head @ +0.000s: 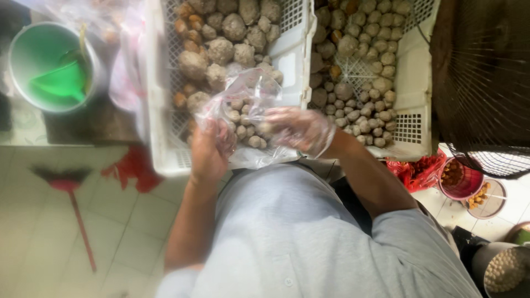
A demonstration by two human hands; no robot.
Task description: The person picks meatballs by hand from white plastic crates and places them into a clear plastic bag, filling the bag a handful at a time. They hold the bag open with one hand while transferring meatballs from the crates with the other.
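Bag: a clear plastic bag point(247, 110) partly filled with small greyish balls point(245, 131) sits at the near edge of the left white crate point(156, 88), right in front of the person's body.
Handling: the film looks thin, soft and slippery, likely to sag and spill if let go; the load looks moderately heavy for so flimsy a bag, so the mouth and upper edge seem the sound places to take hold, with support under the bulge.
Left hand: the left hand point(208, 149), bare, is closed on the bag's near-left edge, fingers curled narrow around the gathered plastic.
Right hand: the right hand point(298, 129), in a loose clear plastic glove, is cupped partly closed against the bag's right side; it appears to hold a few balls, though blur hides the exact grip.
Crates: the left crate holds large and small balls; the right white crate point(411, 94) beside it holds many small ones.
Surroundings: a green bucket point(33, 60) with a green funnel point(61, 83) stands far left; a red broom point(74, 207) lies on the tiled floor point(38, 243).
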